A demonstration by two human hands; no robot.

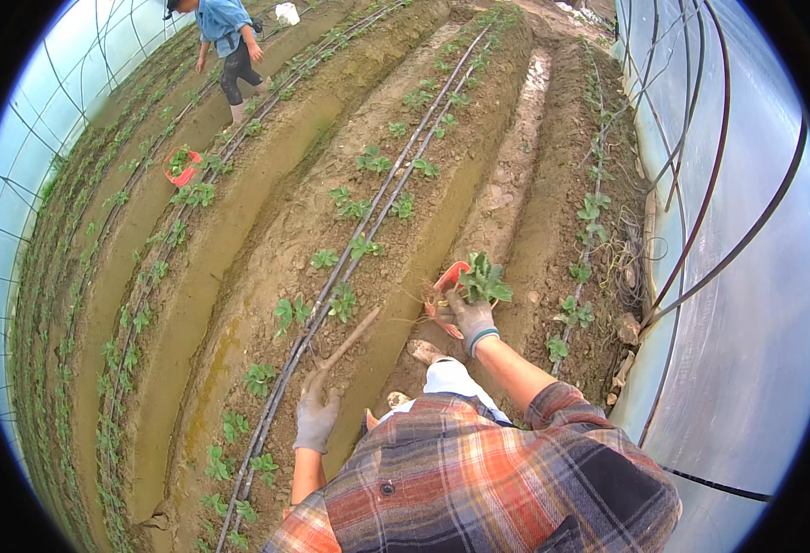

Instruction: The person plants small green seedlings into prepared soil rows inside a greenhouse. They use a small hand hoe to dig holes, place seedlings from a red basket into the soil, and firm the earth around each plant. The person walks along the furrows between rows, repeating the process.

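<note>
In a muddy furrow stands a red plastic basket (450,275), partly covered by my gloved right hand (469,316). That hand is closed on a leafy strawberry seedling (484,280), and thin roots trail out to its left. My gloved left hand (317,408) is at the raised soil bed, close beside the black drip lines (302,345). A wooden stick (351,337) slants up and to the right from its fingers, the near end at the fingertips. Whether the left fingers grip the stick cannot be told. Small strawberry plants (342,303) grow on both sides of the drip lines.
A person (227,41) in a blue shirt stands in a furrow at the upper left, near another red basket (182,168) of seedlings. A white container (286,14) lies farther off. Curved hoops (716,166) and plastic sheeting (743,332) run along the right, with stones (627,328) at their foot.
</note>
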